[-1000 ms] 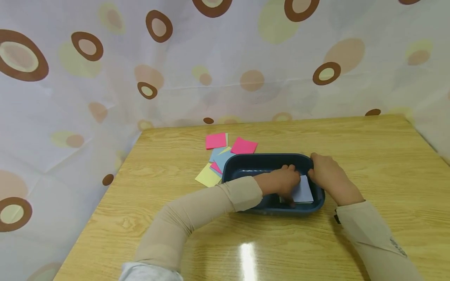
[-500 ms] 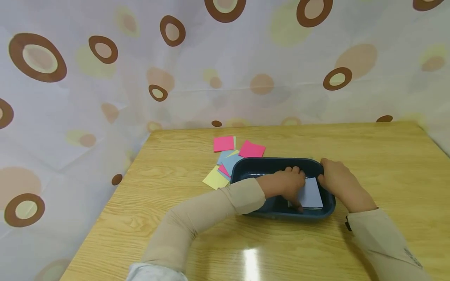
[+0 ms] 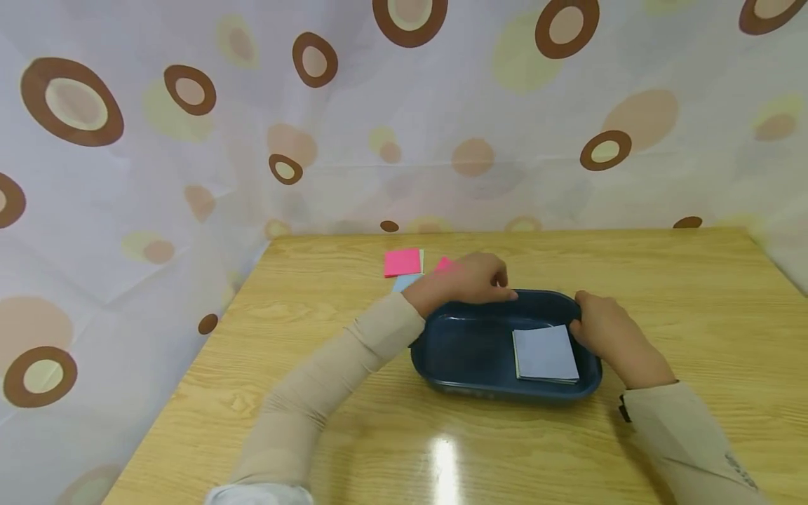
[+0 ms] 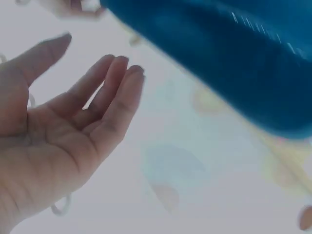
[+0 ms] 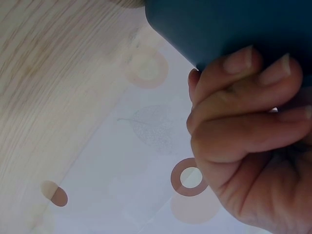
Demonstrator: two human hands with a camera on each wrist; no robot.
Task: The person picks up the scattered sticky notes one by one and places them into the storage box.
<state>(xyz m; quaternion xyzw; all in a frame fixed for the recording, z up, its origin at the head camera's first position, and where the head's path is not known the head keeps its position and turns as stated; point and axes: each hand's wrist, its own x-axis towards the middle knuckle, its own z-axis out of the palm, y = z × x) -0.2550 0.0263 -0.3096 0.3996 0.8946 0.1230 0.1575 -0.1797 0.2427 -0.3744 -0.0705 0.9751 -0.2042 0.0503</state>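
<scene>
A dark blue plastic basin [image 3: 473, 347] stands on the wooden table. Inside it, toward the right end, lies a stack of square paper notes [image 3: 546, 353] with a pale blue one on top. My right hand [image 3: 615, 337] grips the basin's right rim, its fingers curled against the outer wall in the right wrist view. Over the basin's far left rim is my left hand [image 3: 470, 280], holding nothing; its fingers are loosely bent and apart in the left wrist view [image 4: 83, 112]. The left hand and forearm hide part of the loose notes behind.
Beyond the basin's left end lie loose sticky notes: a pink one [image 3: 402, 262], a blue one [image 3: 406, 282] and another pink one [image 3: 445, 264] partly covered by the left hand. A patterned cloth [image 3: 353, 126] hangs behind the wooden table [image 3: 303, 280].
My left hand has let go of the note stack in the basin and moved up and left, out over the far rim. The right hand keeps its grip on the basin.
</scene>
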